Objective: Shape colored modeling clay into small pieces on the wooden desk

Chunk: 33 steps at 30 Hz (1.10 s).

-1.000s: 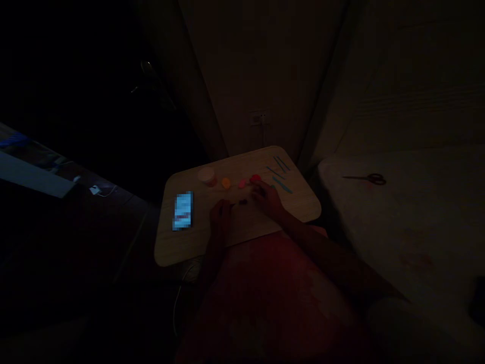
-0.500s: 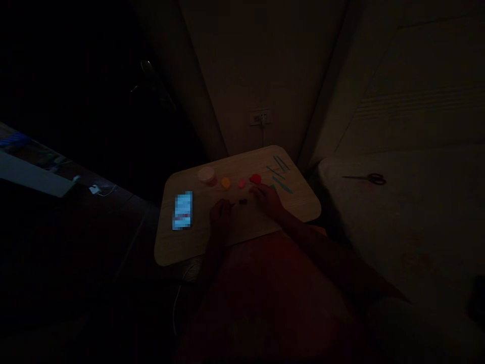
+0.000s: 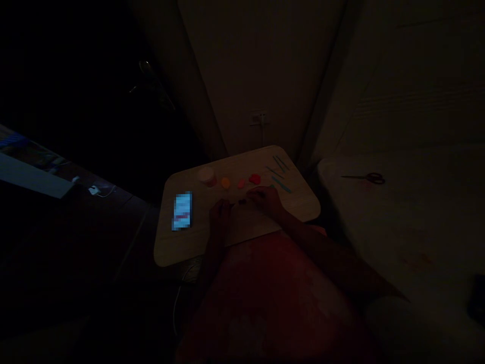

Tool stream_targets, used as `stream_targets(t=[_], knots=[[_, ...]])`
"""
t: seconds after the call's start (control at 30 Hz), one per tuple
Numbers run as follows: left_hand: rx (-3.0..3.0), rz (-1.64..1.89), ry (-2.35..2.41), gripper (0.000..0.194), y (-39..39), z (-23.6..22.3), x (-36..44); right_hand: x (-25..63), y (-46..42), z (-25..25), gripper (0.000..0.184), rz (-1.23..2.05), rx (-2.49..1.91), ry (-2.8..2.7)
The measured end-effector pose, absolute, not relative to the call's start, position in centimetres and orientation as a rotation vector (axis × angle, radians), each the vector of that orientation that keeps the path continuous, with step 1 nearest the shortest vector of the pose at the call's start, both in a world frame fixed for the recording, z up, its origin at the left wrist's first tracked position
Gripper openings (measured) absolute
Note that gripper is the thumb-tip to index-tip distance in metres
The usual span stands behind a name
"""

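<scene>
The scene is very dim. My left hand (image 3: 220, 213) rests on the small wooden table (image 3: 197, 245) with its fingers closed. A thin dark tip shows at its fingertips; what it belongs to is unclear. Just right of it lies a small dark block (image 3: 242, 201). My right hand (image 3: 267, 200) is above and right of that block, fingers pinched together, and anything inside them is hidden. Beyond the hands sit a red lump (image 3: 255, 179), a pink lump (image 3: 241, 183) and an orange lump (image 3: 226, 183), which look like modelling clay.
A tub with a pale lid (image 3: 206, 176) stands at the table's back left. A lit phone (image 3: 182, 211) lies at the left. Several teal modelling tools (image 3: 281, 184) lie at the right. Scissors (image 3: 373, 178) rest on a pale surface beyond the table. A wall socket (image 3: 259, 118) holds a plug.
My right hand's fingertips have moved slightly left and toward me, nearer the dark block. My left hand stays almost where it was.
</scene>
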<state>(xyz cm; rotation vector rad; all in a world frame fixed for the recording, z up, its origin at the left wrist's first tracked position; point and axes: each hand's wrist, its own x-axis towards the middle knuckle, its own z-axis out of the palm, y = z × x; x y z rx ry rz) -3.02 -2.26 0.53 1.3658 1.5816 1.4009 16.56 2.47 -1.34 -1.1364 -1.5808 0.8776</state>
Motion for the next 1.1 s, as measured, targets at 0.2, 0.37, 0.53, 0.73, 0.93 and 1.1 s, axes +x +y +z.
stream_targets(t=[0.2,0.37,0.53,0.73,0.93,1.1], knots=[[1.443,1.386,1.572,0.034,-2.3,0.4,-3.1,16.5,2.4,-1.0,0.045,0.769,-1.195,-1.610],[1.432,1.392,1.581,0.036,-2.2,0.3,-3.0,16.7,2.5,-1.2,0.050,0.767,-1.185,-1.643],[1.418,1.406,1.572,0.037,-2.2,0.3,-3.1,16.8,2.9,-1.9,0.041,0.715,-1.121,-1.672],[1.435,1.400,1.587,0.035,-2.3,0.6,-2.9,16.8,3.0,-1.9,0.035,0.716,-1.044,-1.651],[1.454,1.392,1.593,0.035,-2.3,0.4,-3.1,16.6,2.6,-1.5,0.018,0.829,-1.104,-1.596],[1.451,1.390,1.581,0.035,-2.2,0.1,-3.2,16.5,2.4,-1.1,0.023,0.842,-1.224,-1.526]])
